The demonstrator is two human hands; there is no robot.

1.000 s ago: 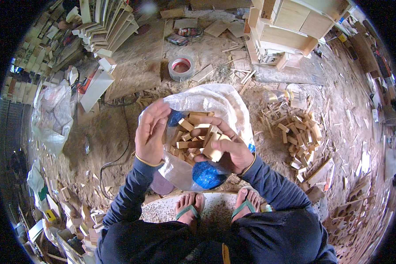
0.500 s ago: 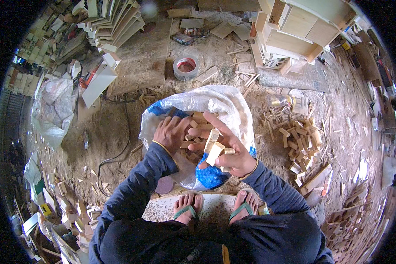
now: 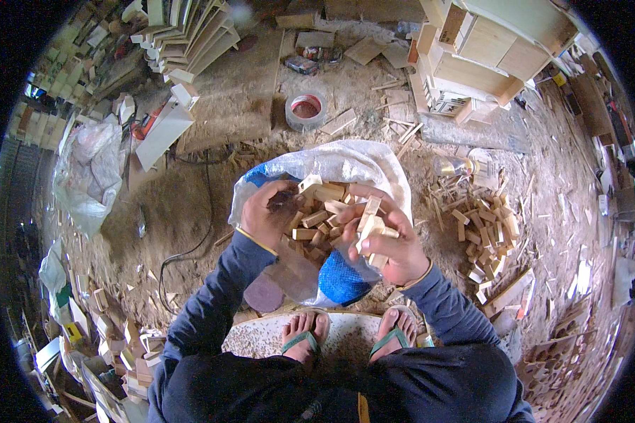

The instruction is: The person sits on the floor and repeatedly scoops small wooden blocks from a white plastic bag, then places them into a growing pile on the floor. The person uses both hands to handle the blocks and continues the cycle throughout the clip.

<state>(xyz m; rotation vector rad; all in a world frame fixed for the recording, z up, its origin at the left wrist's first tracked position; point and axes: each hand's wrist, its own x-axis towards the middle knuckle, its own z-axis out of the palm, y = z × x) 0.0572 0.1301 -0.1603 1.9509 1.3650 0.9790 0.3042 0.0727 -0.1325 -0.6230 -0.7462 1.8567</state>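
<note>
Below me stands a white-and-blue woven sack [image 3: 374, 166], its mouth spread wide, with many small wooden blocks [image 3: 314, 218] inside. My right hand [image 3: 398, 247], over the sack's right side, is closed around several pale wooden blocks [image 3: 371, 227] gathered in the palm and fingers. Over the left part of the opening, my left hand [image 3: 264, 215] has its fingers curled. One wooden block [image 3: 309, 185] shows at its fingertips, seemingly pinched there; the thumb's contact is partly hidden.
A pile of wooden blocks [image 3: 488, 229] lies on the dusty floor at right, beside a clear bottle [image 3: 455, 166]. Beyond the sack is a tape roll [image 3: 305, 112]. A wooden cabinet frame [image 3: 473, 63] stands far right. At left lie a plastic bag [image 3: 88, 176] and a black cable [image 3: 210, 204].
My left hand has drawn back slightly from the sack's middle, with a block now at its fingertips. My right hand has shifted a little right, its fingers curling closer around the blocks.
</note>
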